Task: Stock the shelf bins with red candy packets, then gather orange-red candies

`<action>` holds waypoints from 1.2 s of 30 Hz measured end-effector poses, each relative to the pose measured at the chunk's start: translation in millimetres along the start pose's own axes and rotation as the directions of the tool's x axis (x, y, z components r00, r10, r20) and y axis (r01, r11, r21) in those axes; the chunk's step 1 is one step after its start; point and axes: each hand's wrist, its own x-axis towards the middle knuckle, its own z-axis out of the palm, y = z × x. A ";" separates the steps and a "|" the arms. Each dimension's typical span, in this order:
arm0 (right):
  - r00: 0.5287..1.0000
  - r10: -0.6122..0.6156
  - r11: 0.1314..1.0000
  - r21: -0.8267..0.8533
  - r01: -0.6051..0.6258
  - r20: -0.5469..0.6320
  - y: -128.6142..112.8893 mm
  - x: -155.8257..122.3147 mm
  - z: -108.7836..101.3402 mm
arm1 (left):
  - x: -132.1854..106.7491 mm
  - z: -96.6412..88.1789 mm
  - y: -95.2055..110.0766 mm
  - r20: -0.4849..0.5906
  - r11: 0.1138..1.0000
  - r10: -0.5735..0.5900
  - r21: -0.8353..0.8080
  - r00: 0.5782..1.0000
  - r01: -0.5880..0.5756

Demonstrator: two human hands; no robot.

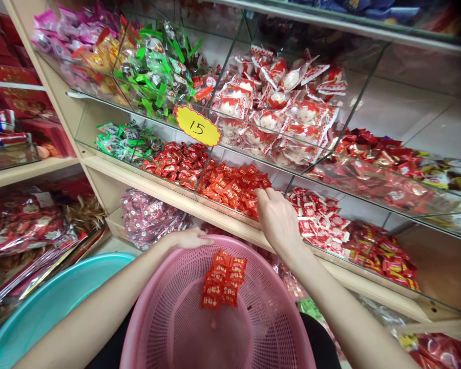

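My left hand [190,238] grips the far rim of a pink plastic basket [146,302], its fingers closed over the edge. Inside the basket lies a small cluster of orange-red wrapped candies [223,279]. At the lower shelf, my right hand [276,215] is at the right end of a glass compartment heaped with the same orange-red candies [234,187]. Its fingers are curled with the tips turned down and away from me, so whether they hold a candy is hidden. Just right of this hand are red and white wrapped candies [322,218].
A yellow price tag [197,125] marked 15 hangs on the upper shelf edge. Glass dividers split the shelves, with green-wrapped [157,72] and white-and-red packets [272,102] above. A turquoise basin [61,292] stands at the left. Bagged candies [149,215] sit under the shelf.
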 end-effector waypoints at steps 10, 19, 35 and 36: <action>0.927 -0.035 0.453 0.833 -0.318 0.373 -36.9 -95.8 62.0 | -0.7 0.5 6.8 -0.004 0.999 0.007 0.036 1.000 -0.007; 0.838 -0.040 0.156 0.832 -0.533 0.545 -51.9 -130.0 118.9 | -2.4 -0.4 8.0 0.009 1.000 -0.003 0.008 1.000 0.003; 0.868 0.028 0.418 0.783 -0.461 0.496 -55.9 -131.7 115.8 | -2.5 -0.4 6.7 -0.014 1.000 -0.007 0.010 1.000 0.008; 0.867 0.036 0.441 0.771 -0.459 0.496 -55.7 -131.6 114.2 | -2.4 -0.5 6.3 -0.015 1.000 -0.002 0.014 1.000 0.002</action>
